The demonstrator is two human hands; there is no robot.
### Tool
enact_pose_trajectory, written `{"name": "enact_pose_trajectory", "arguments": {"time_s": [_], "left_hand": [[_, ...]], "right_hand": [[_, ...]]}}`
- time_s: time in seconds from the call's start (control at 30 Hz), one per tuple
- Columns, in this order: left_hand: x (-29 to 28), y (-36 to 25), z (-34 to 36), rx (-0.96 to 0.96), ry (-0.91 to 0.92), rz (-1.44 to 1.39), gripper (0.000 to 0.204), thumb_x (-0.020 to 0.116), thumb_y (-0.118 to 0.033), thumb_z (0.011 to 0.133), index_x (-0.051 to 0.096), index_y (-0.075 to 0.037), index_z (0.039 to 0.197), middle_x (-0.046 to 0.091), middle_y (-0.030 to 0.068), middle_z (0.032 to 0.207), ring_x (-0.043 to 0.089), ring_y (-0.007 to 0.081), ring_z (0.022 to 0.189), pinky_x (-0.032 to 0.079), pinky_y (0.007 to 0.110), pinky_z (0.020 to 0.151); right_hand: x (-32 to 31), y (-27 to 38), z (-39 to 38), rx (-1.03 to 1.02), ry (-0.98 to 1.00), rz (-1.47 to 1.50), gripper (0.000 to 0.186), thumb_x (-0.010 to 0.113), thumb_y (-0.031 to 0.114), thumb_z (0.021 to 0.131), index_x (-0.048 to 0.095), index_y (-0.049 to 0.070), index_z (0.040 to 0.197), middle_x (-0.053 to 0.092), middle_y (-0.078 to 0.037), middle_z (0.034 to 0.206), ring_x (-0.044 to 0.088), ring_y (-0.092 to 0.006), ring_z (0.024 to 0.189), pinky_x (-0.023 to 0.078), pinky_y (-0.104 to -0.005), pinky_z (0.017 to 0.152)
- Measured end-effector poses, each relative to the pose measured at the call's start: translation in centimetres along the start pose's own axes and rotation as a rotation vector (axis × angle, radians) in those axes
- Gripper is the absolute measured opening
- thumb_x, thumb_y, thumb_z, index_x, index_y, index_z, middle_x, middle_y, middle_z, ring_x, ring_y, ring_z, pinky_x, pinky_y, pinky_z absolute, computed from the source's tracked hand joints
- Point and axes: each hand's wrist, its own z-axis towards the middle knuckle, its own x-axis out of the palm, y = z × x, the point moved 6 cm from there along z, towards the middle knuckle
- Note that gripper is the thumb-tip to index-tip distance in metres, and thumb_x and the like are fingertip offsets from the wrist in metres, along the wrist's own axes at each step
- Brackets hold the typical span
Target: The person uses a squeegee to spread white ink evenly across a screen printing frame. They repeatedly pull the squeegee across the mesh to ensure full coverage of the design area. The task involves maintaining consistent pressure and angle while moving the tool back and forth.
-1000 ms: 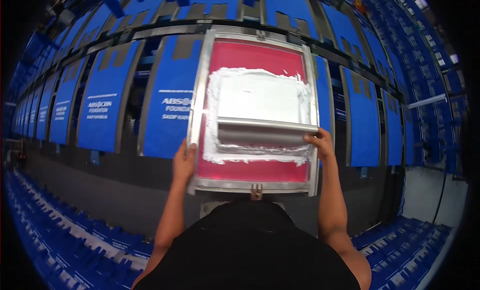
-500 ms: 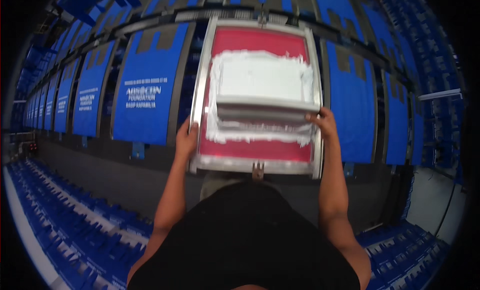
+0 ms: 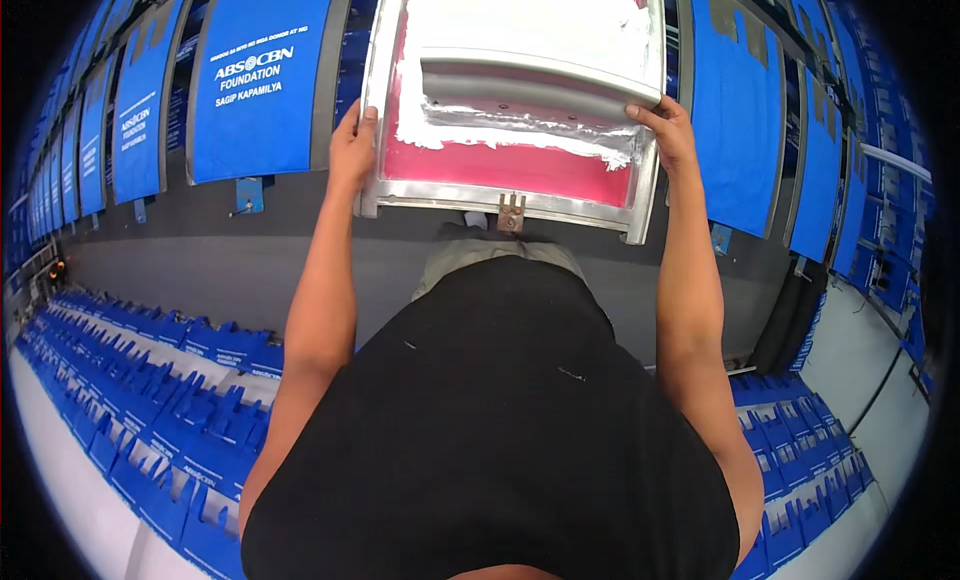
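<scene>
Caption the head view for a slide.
Left hand on the frame, right hand at the end of a metal bar, white paste on a pink screen, blue bags either side.

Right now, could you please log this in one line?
left hand: on frame; right hand: on metal bar; white paste: on red screen

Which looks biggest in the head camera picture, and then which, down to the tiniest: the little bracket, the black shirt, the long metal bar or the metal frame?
1. black shirt
2. metal frame, though its top is cut off
3. long metal bar
4. little bracket
</scene>
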Motion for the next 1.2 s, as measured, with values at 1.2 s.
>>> {"name": "enact_pose_trajectory", "arguments": {"time_s": [1.2], "left_hand": [[13.3,-12.8,7.0,0.768,0.306,1.07,0.041,0.072,-0.009,0.064,0.059,-0.007,0.104,0.057,0.0108,0.102,0.054,0.0291,0.099,0.044,0.042,0.086]], "right_hand": [[7.1,5.4,5.6,-0.446,0.064,-1.455,0.033,0.052,0.001,0.079,0.057,0.01,0.111,0.06,-0.009,0.103,0.058,-0.0269,0.105,0.031,-0.0628,0.102]]}}
